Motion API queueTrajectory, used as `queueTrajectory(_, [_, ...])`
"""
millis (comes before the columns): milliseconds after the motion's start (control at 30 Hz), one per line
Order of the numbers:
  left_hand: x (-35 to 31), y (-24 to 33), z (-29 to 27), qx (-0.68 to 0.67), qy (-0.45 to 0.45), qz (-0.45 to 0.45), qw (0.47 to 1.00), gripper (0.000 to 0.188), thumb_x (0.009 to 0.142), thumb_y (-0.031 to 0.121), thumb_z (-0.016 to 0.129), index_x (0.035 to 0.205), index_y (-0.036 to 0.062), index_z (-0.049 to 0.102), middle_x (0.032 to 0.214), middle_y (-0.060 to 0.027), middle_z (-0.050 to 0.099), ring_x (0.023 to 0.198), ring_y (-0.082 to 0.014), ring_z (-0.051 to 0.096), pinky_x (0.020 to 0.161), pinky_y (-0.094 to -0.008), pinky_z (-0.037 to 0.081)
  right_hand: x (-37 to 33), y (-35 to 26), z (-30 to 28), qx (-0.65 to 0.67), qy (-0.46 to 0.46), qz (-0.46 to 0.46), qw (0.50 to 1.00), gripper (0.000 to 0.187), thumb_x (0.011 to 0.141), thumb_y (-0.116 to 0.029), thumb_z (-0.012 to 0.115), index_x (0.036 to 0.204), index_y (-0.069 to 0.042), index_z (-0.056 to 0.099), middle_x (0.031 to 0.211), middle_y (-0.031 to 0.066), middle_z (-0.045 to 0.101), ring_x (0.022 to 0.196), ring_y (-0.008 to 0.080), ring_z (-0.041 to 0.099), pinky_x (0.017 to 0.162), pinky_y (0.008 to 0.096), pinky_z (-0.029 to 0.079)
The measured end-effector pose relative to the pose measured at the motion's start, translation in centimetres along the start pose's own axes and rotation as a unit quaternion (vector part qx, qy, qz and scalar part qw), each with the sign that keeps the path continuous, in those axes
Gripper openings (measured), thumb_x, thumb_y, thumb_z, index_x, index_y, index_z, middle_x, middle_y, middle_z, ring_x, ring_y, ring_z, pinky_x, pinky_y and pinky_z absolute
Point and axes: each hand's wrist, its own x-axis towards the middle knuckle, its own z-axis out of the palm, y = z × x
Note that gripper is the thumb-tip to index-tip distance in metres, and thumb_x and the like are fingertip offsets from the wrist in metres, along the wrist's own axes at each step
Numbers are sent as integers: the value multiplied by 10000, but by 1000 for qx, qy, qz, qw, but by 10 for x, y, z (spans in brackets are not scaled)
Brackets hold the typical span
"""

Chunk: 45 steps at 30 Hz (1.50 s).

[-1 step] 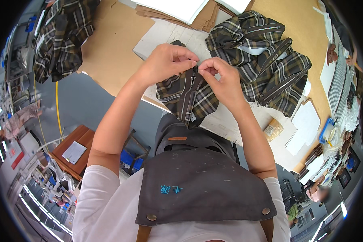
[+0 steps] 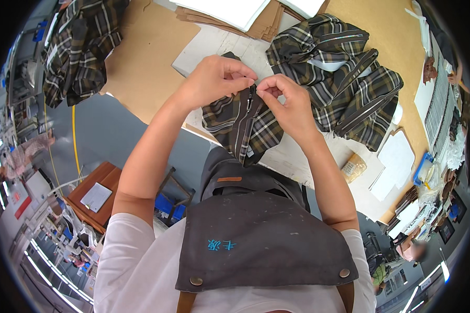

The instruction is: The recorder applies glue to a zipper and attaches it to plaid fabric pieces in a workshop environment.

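We list one plaid piece (image 2: 266, 133), woven in black, olive-brown and white. A dark zip (image 2: 244, 122) runs lengthwise down its middle, tilted slightly, its metal slider (image 2: 249, 103) near the upper end. We note a small white tag (image 2: 250, 153) close to the lower end. Condition: softly creased, zip side up. Location: at the near edge of the pale table (image 2: 290, 156). We find its upper end pinched between the fingertips of left hand (image 2: 211, 81) and right hand (image 2: 292, 99), which nearly meet.
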Motion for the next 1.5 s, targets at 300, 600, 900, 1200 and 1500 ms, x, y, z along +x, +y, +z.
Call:
queueTrajectory(300, [8, 0, -5, -1, -42, 8, 999, 149, 773, 89, 552, 802, -35, 630, 675, -57, 602, 564, -94, 547, 516, -220, 458, -1, -2, -1, -22, 11, -24, 999, 120, 724, -11, 629, 835, -18, 585, 741, 73, 581, 639, 165, 581, 582, 258, 461])
queueTrajectory(600, [11, -8, -2, -67, -40, -42, 996, 148, 780, 104, 553, 740, -25, 613, 654, -37, 577, 558, -86, 517, 493, -218, 429, 0, -2, 2, -54, 27, -68, 996, 86, 720, -5, 615, 787, -20, 564, 730, 71, 552, 607, 187, 568, 546, 279, 454])
queueTrajectory(900, [12, -12, 0, -105, -81, -67, 989, 181, 834, 169, 538, 787, 4, 593, 679, 1, 542, 557, -64, 454, 503, -192, 381, 2, 2, -2, -73, -23, -115, 990, 85, 745, -8, 564, 803, -32, 507, 830, 81, 503, 759, 259, 512, 645, 337, 419])
queueTrajectory(1200, [17, -22, 5, -164, -97, -101, 977, 189, 835, 172, 535, 752, 11, 588, 639, 16, 502, 548, -55, 420, 492, -192, 358, -1, 3, -6, -86, -51, -143, 985, 94, 759, -2, 548, 826, -26, 486, 858, 88, 484, 736, 266, 508, 620, 332, 416])
queueTrajectory(1500, [13, -22, 13, -175, -87, -104, 975, 185, 840, 169, 534, 720, 35, 579, 614, 48, 471, 548, -37, 412, 468, -193, 347, -6, 5, -6, -94, -74, -172, 978, 105, 758, 15, 540, 833, -19, 475, 865, 96, 479, 748, 277, 507, 639, 338, 418])
